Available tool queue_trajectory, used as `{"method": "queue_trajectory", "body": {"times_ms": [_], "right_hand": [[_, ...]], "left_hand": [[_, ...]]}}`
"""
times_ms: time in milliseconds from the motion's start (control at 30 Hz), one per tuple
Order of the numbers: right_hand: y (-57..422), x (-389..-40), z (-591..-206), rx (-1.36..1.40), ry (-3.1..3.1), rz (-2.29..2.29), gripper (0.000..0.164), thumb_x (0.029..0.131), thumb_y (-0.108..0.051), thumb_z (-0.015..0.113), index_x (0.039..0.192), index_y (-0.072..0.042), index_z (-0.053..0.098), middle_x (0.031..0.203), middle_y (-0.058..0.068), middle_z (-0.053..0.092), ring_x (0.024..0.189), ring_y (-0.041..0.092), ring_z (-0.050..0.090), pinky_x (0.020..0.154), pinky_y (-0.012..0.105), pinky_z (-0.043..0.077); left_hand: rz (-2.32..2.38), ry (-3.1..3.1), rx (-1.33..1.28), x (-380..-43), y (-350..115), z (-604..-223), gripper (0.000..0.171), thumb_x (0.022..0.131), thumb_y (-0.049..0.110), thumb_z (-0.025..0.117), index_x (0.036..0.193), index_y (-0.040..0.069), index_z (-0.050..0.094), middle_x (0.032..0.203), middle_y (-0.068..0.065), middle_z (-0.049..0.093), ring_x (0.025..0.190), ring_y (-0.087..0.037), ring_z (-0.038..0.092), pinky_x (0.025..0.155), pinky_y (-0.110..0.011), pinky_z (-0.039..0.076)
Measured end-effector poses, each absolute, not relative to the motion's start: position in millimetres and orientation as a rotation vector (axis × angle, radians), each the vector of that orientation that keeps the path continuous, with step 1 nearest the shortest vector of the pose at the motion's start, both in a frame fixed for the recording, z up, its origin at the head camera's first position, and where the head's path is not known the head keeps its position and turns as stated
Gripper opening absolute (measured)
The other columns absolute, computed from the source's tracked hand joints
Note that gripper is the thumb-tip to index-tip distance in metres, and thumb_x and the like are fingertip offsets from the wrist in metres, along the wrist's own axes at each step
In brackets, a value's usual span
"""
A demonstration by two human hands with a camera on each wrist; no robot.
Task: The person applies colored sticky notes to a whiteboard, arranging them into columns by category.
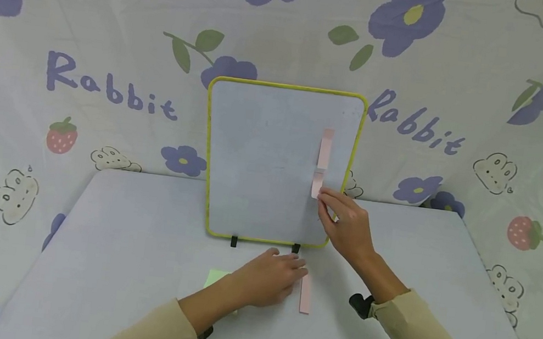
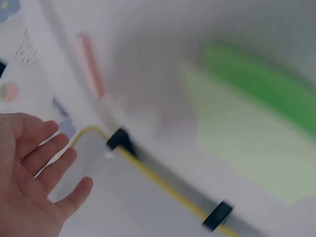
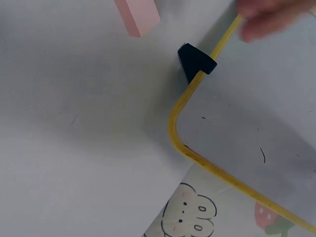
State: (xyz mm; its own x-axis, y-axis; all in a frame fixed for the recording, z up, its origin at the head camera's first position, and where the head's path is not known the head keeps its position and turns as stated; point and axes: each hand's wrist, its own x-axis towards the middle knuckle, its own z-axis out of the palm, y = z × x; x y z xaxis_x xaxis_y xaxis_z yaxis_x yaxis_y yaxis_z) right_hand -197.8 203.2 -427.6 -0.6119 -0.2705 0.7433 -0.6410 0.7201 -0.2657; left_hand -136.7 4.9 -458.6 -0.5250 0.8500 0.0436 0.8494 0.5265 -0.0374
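Note:
My right hand (image 1: 347, 227) is at the lower right of the whiteboard (image 1: 262, 163), its thumb and fingertips pinching the edge of a short pink paper strip (image 1: 317, 184). Just above it, a longer pink strip (image 1: 325, 152) is stuck to the board. Low over the table, my left hand (image 1: 270, 280) reaches across with loosely extended fingers and holds nothing; its open palm (image 2: 29, 173) shows in the left wrist view. Close by its fingertips lies a thick pink pad of strips (image 1: 305, 294). The right wrist view does not show what the right hand pinches.
Black feet (image 1: 234, 241) support the yellow-framed board on the white table (image 1: 132, 265). Under the left forearm lies a pale green pad (image 1: 216, 277), partly hidden. A patterned cloth (image 1: 143, 23) hangs behind and around the table.

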Motion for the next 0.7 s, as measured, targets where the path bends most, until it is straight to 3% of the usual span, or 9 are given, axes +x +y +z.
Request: {"method": "queue_trajectory", "body": {"times_ms": [133, 233, 367, 533, 700], "right_hand": [[203, -198, -428, 0.699, -2.218, 0.673, 0.018, 0.082, 0.004, 0.076, 0.100, 0.005, 0.076, 0.107, 0.018, 0.073, 0.095, 0.033, 0.071, 0.074, 0.042, 0.059], [204, -199, -428, 0.704, -2.226, 0.662, 0.019, 0.082, 0.004, 0.077, 0.101, 0.006, 0.075, 0.108, 0.019, 0.073, 0.094, 0.033, 0.071, 0.071, 0.040, 0.059], [204, -200, -430, 0.708, -2.224, 0.668, 0.020, 0.082, 0.004, 0.076, 0.102, 0.006, 0.075, 0.108, 0.019, 0.072, 0.095, 0.033, 0.071, 0.071, 0.040, 0.059], [204, -201, -433, 0.717, -2.219, 0.679, 0.022, 0.082, 0.005, 0.076, 0.104, 0.007, 0.074, 0.110, 0.020, 0.072, 0.099, 0.034, 0.070, 0.076, 0.043, 0.058], [204, -202, -433, 0.718, -2.219, 0.662, 0.022, 0.082, 0.005, 0.076, 0.104, 0.007, 0.074, 0.110, 0.021, 0.071, 0.100, 0.035, 0.070, 0.078, 0.045, 0.058]], "left_hand": [[-0.047, -2.576, -1.305, -156, 3, -428, 0.018, 0.096, 0.018, 0.059, 0.106, 0.014, 0.074, 0.110, 0.003, 0.071, 0.105, -0.013, 0.066, 0.080, -0.036, 0.053], [-0.067, -2.509, -1.140, -170, 5, -408, 0.027, 0.096, 0.018, 0.059, 0.119, 0.012, 0.071, 0.121, 0.000, 0.069, 0.119, -0.017, 0.062, 0.087, -0.039, 0.052], [-0.058, -2.468, -1.081, -186, 7, -393, 0.045, 0.097, 0.016, 0.054, 0.142, 0.009, 0.056, 0.145, -0.003, 0.055, 0.137, -0.020, 0.046, 0.097, -0.043, 0.047], [0.032, -2.456, -1.098, -199, 13, -387, 0.049, 0.098, 0.016, 0.052, 0.147, 0.009, 0.049, 0.154, -0.003, 0.044, 0.144, -0.020, 0.037, 0.108, -0.048, 0.038], [0.179, -2.459, -1.082, -207, 18, -386, 0.051, 0.098, 0.020, 0.054, 0.149, 0.011, 0.048, 0.155, -0.001, 0.043, 0.146, -0.018, 0.032, 0.112, -0.049, 0.034]]}}
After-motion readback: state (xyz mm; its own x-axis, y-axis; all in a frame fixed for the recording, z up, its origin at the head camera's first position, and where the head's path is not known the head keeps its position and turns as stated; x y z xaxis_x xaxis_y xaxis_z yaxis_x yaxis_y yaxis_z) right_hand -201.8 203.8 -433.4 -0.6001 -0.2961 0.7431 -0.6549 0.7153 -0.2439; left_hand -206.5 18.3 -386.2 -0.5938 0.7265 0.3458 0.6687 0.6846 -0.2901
